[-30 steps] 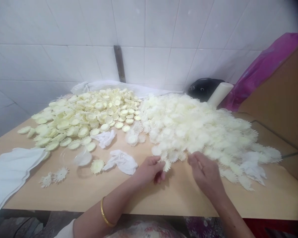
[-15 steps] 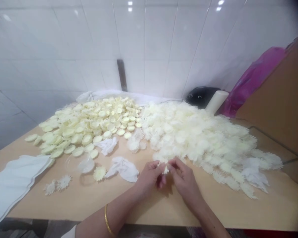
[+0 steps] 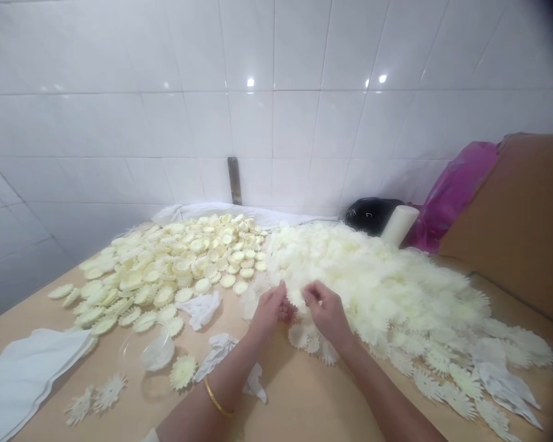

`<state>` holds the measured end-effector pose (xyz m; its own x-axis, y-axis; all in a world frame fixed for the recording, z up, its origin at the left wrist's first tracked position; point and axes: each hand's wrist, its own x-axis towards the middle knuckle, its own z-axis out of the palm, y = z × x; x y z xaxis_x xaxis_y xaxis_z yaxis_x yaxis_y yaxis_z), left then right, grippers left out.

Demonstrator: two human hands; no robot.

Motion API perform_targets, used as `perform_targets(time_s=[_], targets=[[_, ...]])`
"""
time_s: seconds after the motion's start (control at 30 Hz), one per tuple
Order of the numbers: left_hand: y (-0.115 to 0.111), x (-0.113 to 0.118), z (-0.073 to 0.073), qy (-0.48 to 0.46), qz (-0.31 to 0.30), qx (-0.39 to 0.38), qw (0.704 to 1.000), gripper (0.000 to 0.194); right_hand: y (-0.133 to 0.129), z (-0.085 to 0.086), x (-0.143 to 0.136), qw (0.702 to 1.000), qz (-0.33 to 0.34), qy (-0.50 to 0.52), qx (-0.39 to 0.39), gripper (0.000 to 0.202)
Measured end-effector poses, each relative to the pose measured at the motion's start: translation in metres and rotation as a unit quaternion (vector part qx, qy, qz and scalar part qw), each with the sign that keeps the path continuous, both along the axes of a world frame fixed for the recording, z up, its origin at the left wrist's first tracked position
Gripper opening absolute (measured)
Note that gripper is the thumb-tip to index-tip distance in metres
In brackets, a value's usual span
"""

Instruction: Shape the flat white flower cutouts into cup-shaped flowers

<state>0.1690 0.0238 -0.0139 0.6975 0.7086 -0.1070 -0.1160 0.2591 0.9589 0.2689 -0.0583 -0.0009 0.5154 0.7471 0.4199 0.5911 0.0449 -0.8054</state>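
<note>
My left hand (image 3: 271, 314) is closed, its thumb and fingers at the left edge of a pale, toothed, flower-shaped disc (image 3: 297, 299). At the disc's right edge, the fingertips of my right hand (image 3: 327, 312) are pinched together. Both hands are over the near edge of a large heap of thin whitish toothed discs (image 3: 387, 288). A few loose discs (image 3: 311, 341) lie on the table just below my right hand. Part of a crumpled white cloth (image 3: 219, 350) is hidden behind my left forearm.
Cupped, yellowish toothed pieces (image 3: 166, 264) are heaped at the left. A clear round dish (image 3: 158, 353), one yellowish piece (image 3: 183, 372) and folded white cloths (image 3: 32, 374) lie nearer. A white roll (image 3: 400, 226), black bag (image 3: 371, 215) and cardboard box (image 3: 516, 215) stand back right.
My view has tilted upward, showing more of the tiled wall. Both hands have moved forward over the edge of the whitish heap, with the disc between them now facing more toward me.
</note>
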Motion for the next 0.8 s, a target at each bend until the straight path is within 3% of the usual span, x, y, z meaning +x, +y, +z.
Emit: perform_targets(time_s=[0.23,0.4,0.57,0.8], targets=[[0.003,0.001,-0.012,0.017,0.027,0.037,0.999,0.026,0.002,-0.02,-0.001,0.984,-0.059,-0.163,0.04,0.011],[-0.002,0.003,-0.012,-0.01,0.051,-0.015,0.999,0.023,-0.002,-0.019,-0.005,0.967,-0.017,-0.253,0.036,0.019],[-0.005,0.002,-0.006,-0.066,0.012,-0.159,0.985,0.021,-0.003,-0.017,-0.001,0.991,0.026,-0.132,0.02,0.006],[-0.003,-0.001,-0.004,-0.055,-0.046,-0.182,0.981,0.023,-0.006,-0.01,0.002,0.998,0.063,0.014,-0.013,0.014]])
